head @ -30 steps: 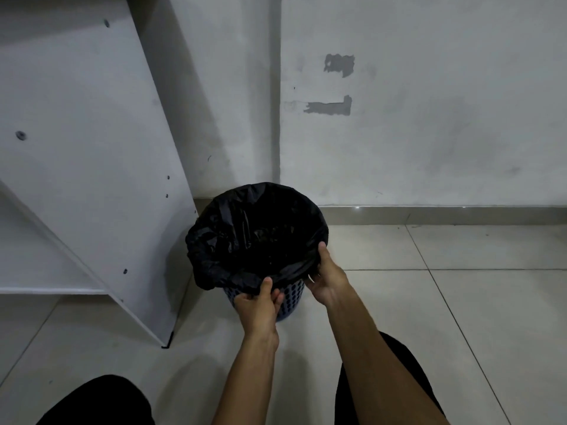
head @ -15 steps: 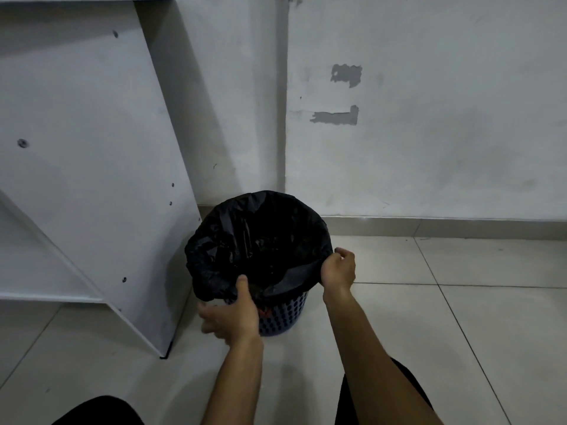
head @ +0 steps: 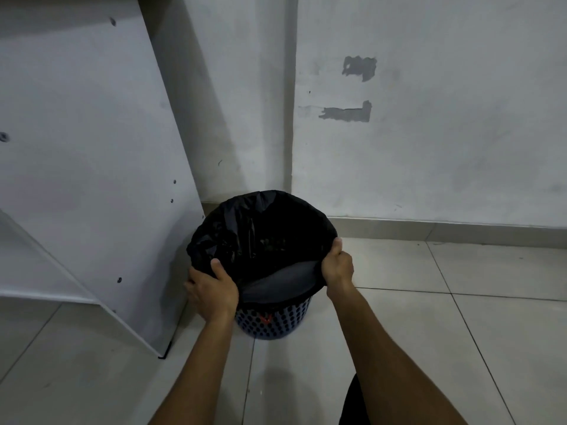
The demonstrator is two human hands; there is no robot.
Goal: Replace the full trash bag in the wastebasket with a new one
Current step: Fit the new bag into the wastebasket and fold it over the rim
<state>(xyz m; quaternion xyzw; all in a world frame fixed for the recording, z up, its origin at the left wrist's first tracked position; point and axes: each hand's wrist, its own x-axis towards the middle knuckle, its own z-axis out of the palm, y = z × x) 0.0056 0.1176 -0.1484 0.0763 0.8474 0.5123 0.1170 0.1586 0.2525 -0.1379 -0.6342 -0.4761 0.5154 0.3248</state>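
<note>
Both hands grip the black trash bag (head: 260,237) folded over the wastebasket (head: 273,320) straight ahead on the floor, left hand (head: 213,286) on its near-left rim, right hand (head: 337,266) opposite, each equally close, bag's axis upright.

The scene is looking dim and grey, with flat, cool light and no bright source showing. The white panel (head: 92,148) on the left is throwing a broad, soft-edged shadow across the wall (head: 445,133) behind it. The floor (head: 491,302) tiles are giving back only a faint sheen, without glare. The inside of the black trash bag (head: 264,228) is sinking into near-total darkness, so little detail is showing there. Focus is holding fairly even, though fine texture is looking soft. The wide lens is bending straight lines outward toward the edges, most plainly along the panel.
</note>
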